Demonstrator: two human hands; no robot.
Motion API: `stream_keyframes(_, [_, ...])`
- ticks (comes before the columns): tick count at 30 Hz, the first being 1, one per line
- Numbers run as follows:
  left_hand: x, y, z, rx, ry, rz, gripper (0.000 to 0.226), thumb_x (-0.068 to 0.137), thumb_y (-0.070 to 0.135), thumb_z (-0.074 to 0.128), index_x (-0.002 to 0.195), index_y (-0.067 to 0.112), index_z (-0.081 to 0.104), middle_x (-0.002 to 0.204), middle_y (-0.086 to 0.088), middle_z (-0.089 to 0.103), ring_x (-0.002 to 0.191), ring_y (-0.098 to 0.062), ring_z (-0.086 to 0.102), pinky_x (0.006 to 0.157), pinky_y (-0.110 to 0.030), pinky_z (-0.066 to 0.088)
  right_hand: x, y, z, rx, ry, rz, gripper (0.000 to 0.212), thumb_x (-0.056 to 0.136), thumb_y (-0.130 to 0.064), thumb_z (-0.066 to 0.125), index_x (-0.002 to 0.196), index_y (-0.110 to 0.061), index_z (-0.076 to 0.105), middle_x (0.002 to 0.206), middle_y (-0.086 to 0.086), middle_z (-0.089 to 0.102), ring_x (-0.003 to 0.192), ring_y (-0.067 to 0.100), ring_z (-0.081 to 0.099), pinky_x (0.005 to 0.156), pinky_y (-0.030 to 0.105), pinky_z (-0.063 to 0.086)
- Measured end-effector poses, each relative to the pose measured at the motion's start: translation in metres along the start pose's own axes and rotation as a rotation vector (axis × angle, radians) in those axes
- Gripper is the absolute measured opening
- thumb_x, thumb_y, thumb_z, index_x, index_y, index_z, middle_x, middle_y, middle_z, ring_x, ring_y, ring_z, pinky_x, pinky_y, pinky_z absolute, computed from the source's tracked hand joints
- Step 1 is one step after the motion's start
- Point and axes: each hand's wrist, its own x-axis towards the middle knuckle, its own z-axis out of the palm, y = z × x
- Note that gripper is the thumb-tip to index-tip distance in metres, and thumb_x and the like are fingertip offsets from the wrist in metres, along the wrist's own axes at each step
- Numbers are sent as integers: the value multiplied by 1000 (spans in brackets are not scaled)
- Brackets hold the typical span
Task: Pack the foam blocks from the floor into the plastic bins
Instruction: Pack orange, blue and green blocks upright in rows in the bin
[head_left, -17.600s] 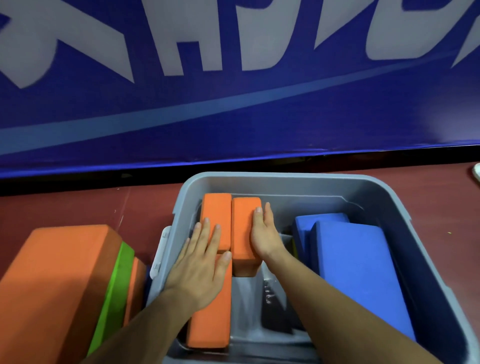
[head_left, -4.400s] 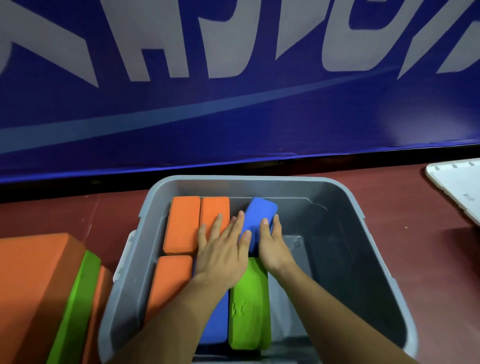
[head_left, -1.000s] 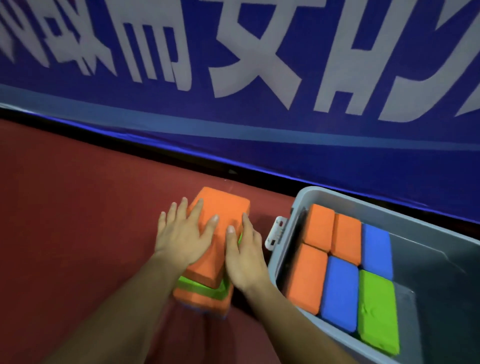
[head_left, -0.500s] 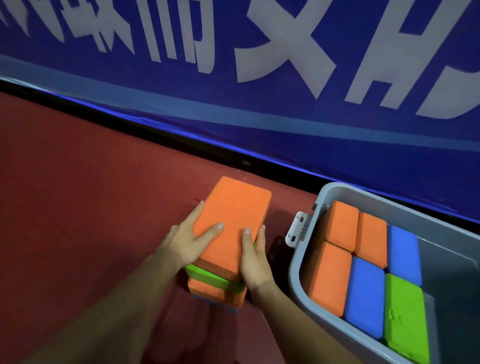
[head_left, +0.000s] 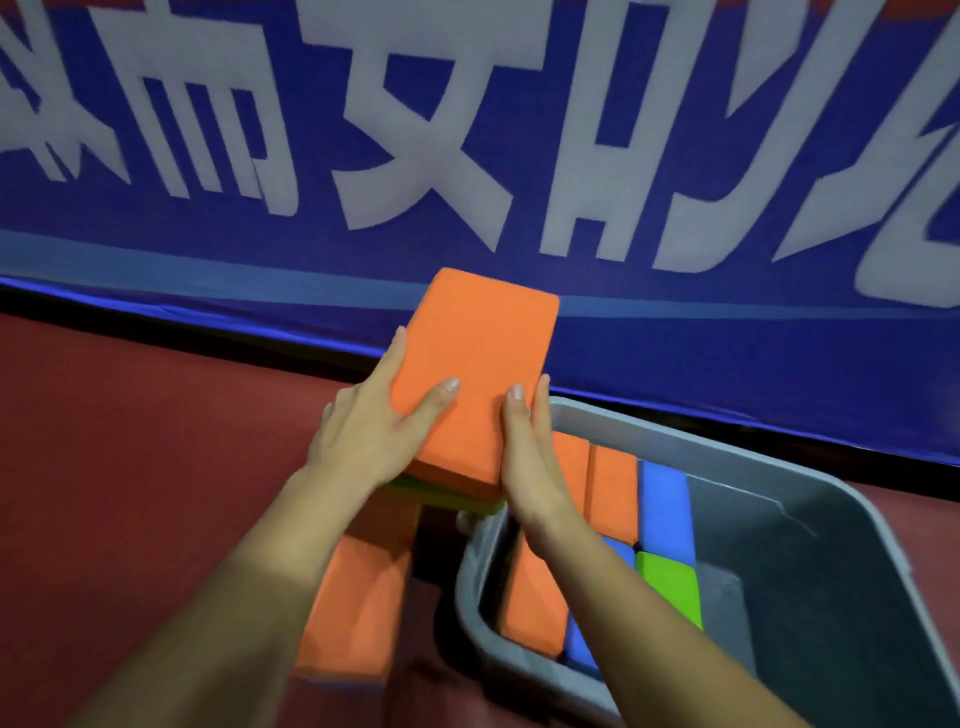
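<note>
Both hands hold a large orange foam block (head_left: 475, 371) in the air, left of the grey plastic bin (head_left: 810, 525). My left hand (head_left: 374, 434) grips its left edge and my right hand (head_left: 530, 457) its right edge. A thin green block (head_left: 452, 500) shows just beneath it, apparently carried along. Another orange block (head_left: 358, 613) lies on the floor under my left forearm. Inside the bin lie orange blocks (head_left: 610, 491), blue blocks (head_left: 665, 506) and a green block (head_left: 670, 587), packed flat along its left side.
The red floor (head_left: 130, 467) stretches to the left. A blue banner (head_left: 519, 156) with white characters runs along the back, close behind the bin. The bin's right half shows bare grey bottom (head_left: 810, 613).
The orange block, with the green one under it, has risen off the floor stack and shifted right toward the bin. One orange block stays on the floor. The camera has swung right.
</note>
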Motion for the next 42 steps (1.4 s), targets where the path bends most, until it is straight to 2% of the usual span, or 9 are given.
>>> stream_keyframes(4, [0,69,42,-9,-91,144,87,86,79,44,159,48,6,141,-12,58,135,-38,45,111,-44,32,-1,-5,-77,23,118,-8,96,81,-91,34,160,-48,1,152,-34,16,139,-2,34,123,37,27])
stream_keyframes(14, [-16,122,177,207,-344,326,91,79,92,25,155,52,-4,134,-14,56,124,-39,54,100,-48,46,-18,68,-202,107,269,164,101,72,-99,43,157,-52,17,156,-19,44,136,9,52,117,51,39])
stream_keyframes(21, [-19,137,184,234,-303,454,91,79,90,27,158,47,12,165,-7,15,145,-31,31,112,-48,39,-19,67,-206,37,376,135,79,76,-99,30,148,-68,22,156,-18,44,149,22,32,123,55,23])
stream_keyframes(24, [-26,155,184,132,-301,475,91,79,88,31,158,44,19,169,3,-11,152,-30,18,117,-48,33,-28,35,-219,103,406,52,63,94,-83,30,148,-53,43,145,-14,58,138,18,52,116,50,38])
stream_keyframes(27, [-39,187,185,55,-242,545,101,73,95,15,157,40,28,169,10,-7,153,-24,8,120,-45,24,-41,-5,-244,164,445,2,45,102,-68,28,116,-56,69,120,-11,74,115,15,69,105,47,51])
stream_keyframes(31, [-60,224,196,-36,-327,632,119,59,102,-2,158,41,22,168,16,7,154,-15,4,121,-37,21,-66,-44,-282,99,606,-21,51,102,-69,28,72,-67,69,95,-18,77,107,14,72,104,50,51])
stream_keyframes(34, [-75,241,212,-103,-484,697,118,54,106,4,158,49,5,169,11,9,156,-17,6,124,-43,20,-85,-52,-305,15,669,-34,44,90,-83,31,79,-63,69,109,-8,76,110,20,71,99,56,54])
stream_keyframes(37, [-91,247,230,-193,-577,741,102,67,101,8,156,51,-6,169,5,15,155,-18,16,121,-46,27,-98,-38,-316,9,699,-44,65,84,-91,33,104,-39,66,119,9,71,109,31,69,93,61,56])
stream_keyframes(42, [-108,238,251,-189,-601,701,81,83,84,12,148,54,-28,160,-2,39,128,-36,55,96,-46,50,-101,-2,-314,-130,759,-61,70,93,-77,33,128,-22,58,112,-11,68,97,-2,65,96,35,53])
